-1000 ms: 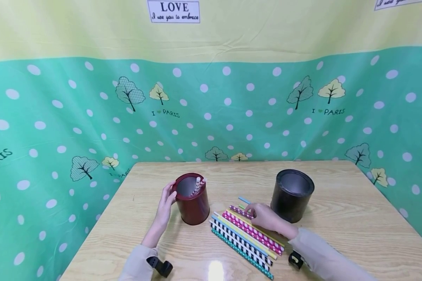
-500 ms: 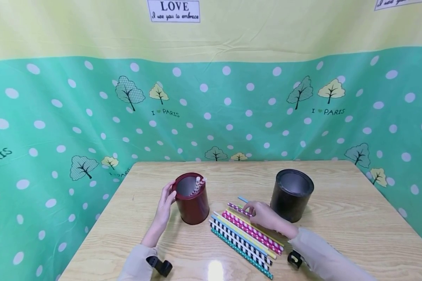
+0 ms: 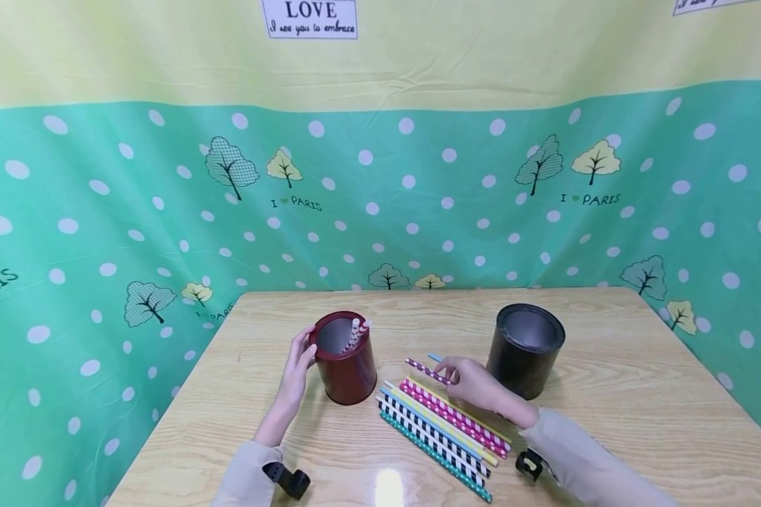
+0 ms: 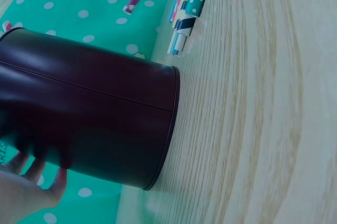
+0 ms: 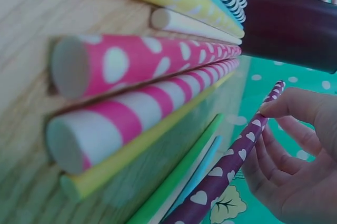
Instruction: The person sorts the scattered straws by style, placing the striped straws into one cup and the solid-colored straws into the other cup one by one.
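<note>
Purple paper straw with white hearts (image 5: 231, 155) is raised above the table between two cans, its far end pointing toward the red one; over the last second it has shifted up and leftward, and now looks clear of its neighbours, which suggests the picking-out is done and the carrying begun. Right hand (image 3: 472, 385) pinches it between thumb and fingertips, the gap only as wide as the straw; the other fingers bend loosely below. Left hand (image 3: 297, 370) curves round the rim and side of a dark red, glossy cylindrical can (image 3: 349, 377), apparently steadying it; two striped paper straws (image 3: 354, 331) lean inside that can. Just below the held straw lies a slanting row of patterned paper straws (image 3: 440, 427) in pink, yellow, blue, black-and-white and teal; a plain green straw (image 5: 179, 168) lies just beside it. Farther right, behind the right hand, stands a black cylindrical can (image 3: 525, 362); everything rests on a pale wood-grain table (image 3: 431, 320), before a green dotted curtain (image 3: 412, 232).
</note>
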Motion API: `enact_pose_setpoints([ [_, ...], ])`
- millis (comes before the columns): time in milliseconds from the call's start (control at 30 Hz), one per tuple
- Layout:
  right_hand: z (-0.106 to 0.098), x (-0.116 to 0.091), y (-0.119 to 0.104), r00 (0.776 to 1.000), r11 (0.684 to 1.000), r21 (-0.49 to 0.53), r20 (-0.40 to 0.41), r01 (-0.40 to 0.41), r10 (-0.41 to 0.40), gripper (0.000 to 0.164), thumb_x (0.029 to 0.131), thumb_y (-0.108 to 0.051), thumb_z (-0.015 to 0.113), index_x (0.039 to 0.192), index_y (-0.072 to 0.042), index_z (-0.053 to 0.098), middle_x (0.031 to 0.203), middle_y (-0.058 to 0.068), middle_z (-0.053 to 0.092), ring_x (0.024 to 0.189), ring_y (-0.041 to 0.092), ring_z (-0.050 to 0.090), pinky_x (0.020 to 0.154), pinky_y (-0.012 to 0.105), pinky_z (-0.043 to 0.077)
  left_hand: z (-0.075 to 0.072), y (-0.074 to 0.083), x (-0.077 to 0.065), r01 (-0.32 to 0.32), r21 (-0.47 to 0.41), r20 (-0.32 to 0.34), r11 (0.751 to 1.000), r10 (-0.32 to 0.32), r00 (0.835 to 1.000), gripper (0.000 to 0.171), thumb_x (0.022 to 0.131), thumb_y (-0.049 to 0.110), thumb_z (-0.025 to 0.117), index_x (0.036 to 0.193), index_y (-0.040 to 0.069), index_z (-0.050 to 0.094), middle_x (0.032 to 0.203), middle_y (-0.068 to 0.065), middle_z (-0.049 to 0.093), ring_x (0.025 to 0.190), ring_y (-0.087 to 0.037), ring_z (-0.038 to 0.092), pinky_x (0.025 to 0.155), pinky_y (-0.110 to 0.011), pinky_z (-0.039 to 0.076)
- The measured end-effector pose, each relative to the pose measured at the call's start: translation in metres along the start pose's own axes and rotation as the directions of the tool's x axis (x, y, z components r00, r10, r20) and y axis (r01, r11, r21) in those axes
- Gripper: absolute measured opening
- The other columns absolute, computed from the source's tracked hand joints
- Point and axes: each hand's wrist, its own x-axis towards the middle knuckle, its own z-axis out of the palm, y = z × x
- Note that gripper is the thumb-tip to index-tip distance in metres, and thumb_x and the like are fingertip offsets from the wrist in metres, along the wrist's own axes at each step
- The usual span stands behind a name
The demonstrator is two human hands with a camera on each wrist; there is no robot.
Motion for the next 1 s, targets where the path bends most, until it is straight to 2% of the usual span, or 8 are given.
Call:
enact_pose_setpoints([
  [233,-0.006,-0.001,-0.011,0.997,0.996,0.062,-0.064,0.057,-0.053,0.031,0.074,0.003,0.061,0.104,-0.006,0.059,0.079,0.004,0.056,0.068,0.013,0.049,0.053,0.023,0.041,-0.002,-0.005,0.002,-0.014,0.014,-0.007,1.0,0.014,1.0,0.042,0.095,0.015,0.036,0.133,-0.003,0.028,0.133,-0.022,0.032,0.11,0.0,0.038,0.082,-0.019,0.036],
  [400,-0.009,0.001,-0.023,0.987,0.989,0.103,-0.132,0.103,-0.089,0.035,0.073,0.003,0.062,0.106,-0.006,0.056,0.08,0.001,0.054,0.071,0.014,0.049,0.053,0.022,0.042,-0.002,-0.007,0.002,-0.026,0.027,-0.015,0.999,0.027,1.0,0.043,0.095,0.018,0.038,0.132,-0.003,0.029,0.13,-0.02,0.035,0.11,-0.003,0.039,0.081,-0.02,0.036],
  [600,-0.017,0.002,-0.047,0.976,0.981,0.142,-0.193,0.129,-0.101,0.035,0.073,0.001,0.062,0.106,-0.007,0.054,0.082,0.0,0.053,0.074,0.014,0.05,0.058,0.023,0.044,-0.002,-0.006,0.001,-0.012,0.025,-0.017,1.0,0.013,1.0,0.044,0.095,0.018,0.037,0.133,-0.002,0.028,0.132,-0.02,0.033,0.113,-0.006,0.038,0.081,-0.02,0.036],
  [833,-0.027,0.005,-0.075,0.956,0.956,0.215,-0.257,0.2,-0.143,0.035,0.072,0.004,0.059,0.105,-0.003,0.053,0.084,0.005,0.054,0.076,0.016,0.051,0.065,0.027,0.044,-0.002,-0.004,0.002,-0.001,0.02,-0.01,1.0,0.001,1.0,0.043,0.095,0.017,0.037,0.134,0.001,0.028,0.134,-0.018,0.032,0.111,-0.001,0.038,0.083,-0.02,0.036],
  [1000,-0.031,0.006,-0.093,0.958,0.945,0.267,-0.262,0.188,-0.116,0.034,0.073,0.002,0.059,0.106,-0.002,0.052,0.087,0.006,0.056,0.078,0.016,0.052,0.068,0.028,0.046,-0.002,-0.004,0.002,0.002,0.023,-0.005,1.0,-0.001,1.0,0.043,0.095,0.017,0.037,0.133,0.0,0.028,0.133,-0.018,0.033,0.111,-0.002,0.038,0.082,-0.02,0.035],
])
